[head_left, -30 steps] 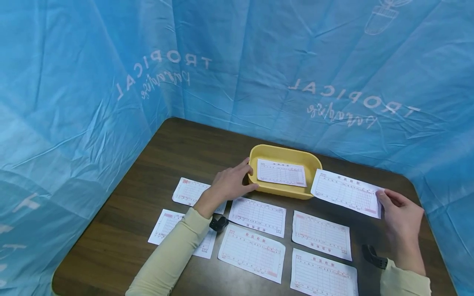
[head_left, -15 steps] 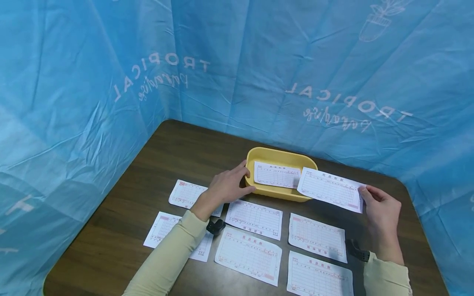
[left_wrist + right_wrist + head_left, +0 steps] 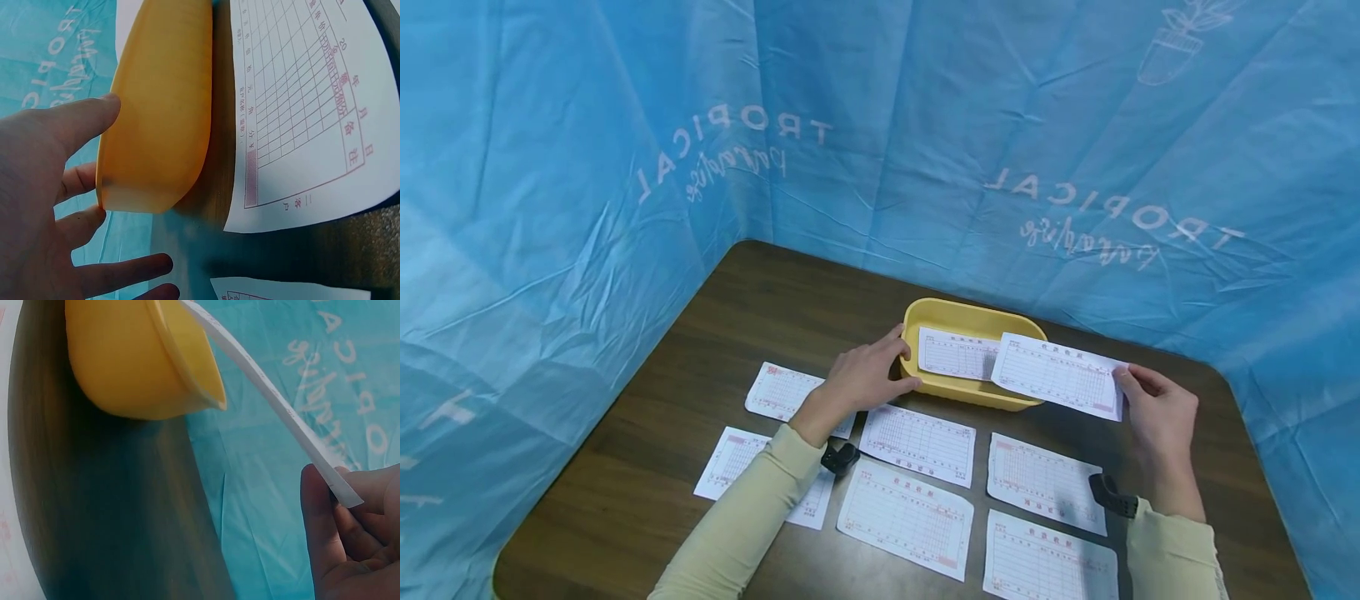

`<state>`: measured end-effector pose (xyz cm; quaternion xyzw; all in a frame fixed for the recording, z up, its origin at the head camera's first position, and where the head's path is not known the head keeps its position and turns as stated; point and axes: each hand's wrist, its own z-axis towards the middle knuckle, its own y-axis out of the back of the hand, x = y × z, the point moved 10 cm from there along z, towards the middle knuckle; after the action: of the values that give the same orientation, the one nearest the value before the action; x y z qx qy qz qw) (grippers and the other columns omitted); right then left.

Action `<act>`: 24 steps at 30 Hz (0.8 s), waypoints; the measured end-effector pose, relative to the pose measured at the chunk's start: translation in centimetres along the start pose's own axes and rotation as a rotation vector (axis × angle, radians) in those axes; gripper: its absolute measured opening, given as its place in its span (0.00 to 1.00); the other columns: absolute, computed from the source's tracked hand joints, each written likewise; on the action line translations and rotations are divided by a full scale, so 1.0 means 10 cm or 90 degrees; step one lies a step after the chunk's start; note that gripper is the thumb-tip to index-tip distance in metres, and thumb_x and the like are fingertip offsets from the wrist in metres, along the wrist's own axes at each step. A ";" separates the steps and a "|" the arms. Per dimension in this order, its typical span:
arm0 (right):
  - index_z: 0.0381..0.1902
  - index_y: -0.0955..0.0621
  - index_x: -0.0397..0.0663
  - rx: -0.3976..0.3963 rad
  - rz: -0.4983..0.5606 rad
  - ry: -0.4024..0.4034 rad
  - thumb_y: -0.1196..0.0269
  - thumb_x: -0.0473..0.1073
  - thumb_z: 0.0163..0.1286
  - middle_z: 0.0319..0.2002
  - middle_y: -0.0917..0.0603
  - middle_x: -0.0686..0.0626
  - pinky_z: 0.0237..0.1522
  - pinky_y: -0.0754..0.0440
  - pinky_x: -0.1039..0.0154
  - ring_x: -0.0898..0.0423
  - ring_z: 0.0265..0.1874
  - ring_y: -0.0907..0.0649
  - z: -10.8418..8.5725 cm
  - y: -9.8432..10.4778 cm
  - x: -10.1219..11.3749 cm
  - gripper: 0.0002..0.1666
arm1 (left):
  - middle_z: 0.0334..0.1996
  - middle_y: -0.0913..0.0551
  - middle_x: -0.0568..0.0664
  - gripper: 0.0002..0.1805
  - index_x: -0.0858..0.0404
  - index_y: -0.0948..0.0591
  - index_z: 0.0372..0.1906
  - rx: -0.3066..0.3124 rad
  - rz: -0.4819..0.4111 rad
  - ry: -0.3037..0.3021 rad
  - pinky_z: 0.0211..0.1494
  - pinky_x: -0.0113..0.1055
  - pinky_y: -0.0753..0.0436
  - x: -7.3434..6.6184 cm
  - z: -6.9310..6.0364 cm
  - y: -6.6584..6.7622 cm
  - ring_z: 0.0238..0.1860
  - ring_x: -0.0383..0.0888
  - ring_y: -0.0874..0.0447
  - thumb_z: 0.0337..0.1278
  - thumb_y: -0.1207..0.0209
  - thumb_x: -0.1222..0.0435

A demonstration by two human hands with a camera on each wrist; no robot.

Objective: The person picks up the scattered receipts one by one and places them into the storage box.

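Observation:
My right hand pinches the right end of a printed slip, whose left part hangs over the right side of a yellow tray. In the right wrist view the slip is seen edge-on between thumb and fingers of the hand, above the tray's rim. Another slip lies inside the tray, partly covered by the held one. My left hand grips the tray's left end; in the left wrist view the thumb and some fingers of that hand hold the tray wall.
Several printed slips lie in two rows on the dark wooden table in front of the tray, among them one near its front edge. My left forearm crosses the slips at left. A blue curtain stands behind the table.
My right hand has moved left with its slip, from beside the tray to over its right part. The left hand stays on the tray's left end.

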<state>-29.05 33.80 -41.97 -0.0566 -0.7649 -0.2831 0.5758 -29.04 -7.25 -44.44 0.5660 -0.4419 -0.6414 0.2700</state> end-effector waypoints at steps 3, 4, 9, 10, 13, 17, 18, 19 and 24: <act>0.64 0.25 0.52 0.018 -0.013 0.017 0.35 0.58 0.61 0.61 0.29 0.45 0.31 0.23 0.76 0.55 0.44 0.23 -0.02 -0.08 0.08 0.35 | 0.75 0.48 0.44 0.24 0.47 0.26 0.48 0.002 -0.007 0.004 0.26 0.36 0.31 0.01 -0.01 0.00 0.25 0.44 0.28 0.54 0.42 0.38; 0.64 0.25 0.51 0.023 -0.016 0.023 0.35 0.57 0.62 0.61 0.29 0.45 0.31 0.23 0.75 0.55 0.44 0.24 -0.02 -0.11 0.11 0.34 | 0.75 0.48 0.44 0.23 0.46 0.26 0.48 0.003 -0.009 0.006 0.26 0.36 0.32 0.01 -0.02 0.00 0.25 0.44 0.28 0.54 0.41 0.38; 0.63 0.24 0.50 0.031 -0.057 0.051 0.37 0.57 0.65 0.60 0.27 0.44 0.32 0.22 0.75 0.53 0.44 0.23 -0.03 -0.23 0.19 0.32 | 0.75 0.48 0.43 0.24 0.46 0.26 0.48 0.001 0.000 0.003 0.25 0.36 0.33 0.03 -0.01 0.01 0.23 0.44 0.30 0.54 0.42 0.37; 0.63 0.24 0.50 0.029 -0.055 0.051 0.37 0.57 0.65 0.59 0.27 0.44 0.32 0.23 0.75 0.53 0.44 0.23 -0.03 -0.24 0.19 0.32 | 0.75 0.48 0.43 0.24 0.46 0.26 0.48 -0.001 0.001 0.000 0.25 0.36 0.33 0.02 0.00 0.01 0.23 0.44 0.30 0.54 0.42 0.37; 0.62 0.23 0.51 0.027 -0.049 0.050 0.36 0.57 0.64 0.59 0.26 0.44 0.32 0.23 0.76 0.53 0.45 0.24 -0.04 -0.27 0.19 0.31 | 0.75 0.49 0.42 0.24 0.46 0.26 0.48 0.000 0.003 -0.003 0.25 0.37 0.33 0.01 0.01 0.02 0.23 0.44 0.30 0.54 0.42 0.37; 0.62 0.23 0.52 0.031 -0.051 0.045 0.37 0.58 0.64 0.60 0.27 0.45 0.32 0.23 0.76 0.52 0.46 0.24 -0.06 -0.30 0.17 0.31 | 0.75 0.49 0.41 0.24 0.46 0.27 0.48 0.006 0.006 -0.003 0.25 0.36 0.32 0.01 0.02 0.00 0.23 0.44 0.30 0.54 0.43 0.36; 0.62 0.23 0.53 0.033 -0.058 0.045 0.37 0.58 0.64 0.60 0.27 0.45 0.33 0.23 0.75 0.52 0.46 0.24 -0.06 -0.31 0.16 0.32 | 0.75 0.48 0.41 0.24 0.46 0.27 0.48 0.008 0.006 -0.005 0.24 0.36 0.32 0.01 0.02 -0.01 0.23 0.44 0.29 0.54 0.43 0.36; 0.63 0.24 0.53 0.036 -0.068 0.050 0.38 0.59 0.64 0.61 0.27 0.45 0.34 0.23 0.75 0.52 0.46 0.24 -0.07 -0.34 0.17 0.32 | 0.75 0.48 0.42 0.24 0.46 0.27 0.48 0.009 0.008 -0.006 0.24 0.36 0.32 0.00 0.02 -0.01 0.23 0.44 0.29 0.54 0.43 0.36; 0.64 0.25 0.53 0.048 -0.112 0.083 0.41 0.61 0.66 0.60 0.25 0.47 0.38 0.23 0.73 0.51 0.47 0.23 -0.10 -0.49 0.24 0.33 | 0.75 0.48 0.42 0.25 0.47 0.27 0.49 0.010 0.001 -0.008 0.24 0.36 0.32 0.00 0.02 -0.01 0.23 0.44 0.30 0.55 0.43 0.37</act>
<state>-31.00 28.64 -41.43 0.0510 -0.7379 -0.3063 0.5993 -29.26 -7.19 -44.52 0.5639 -0.4489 -0.6412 0.2635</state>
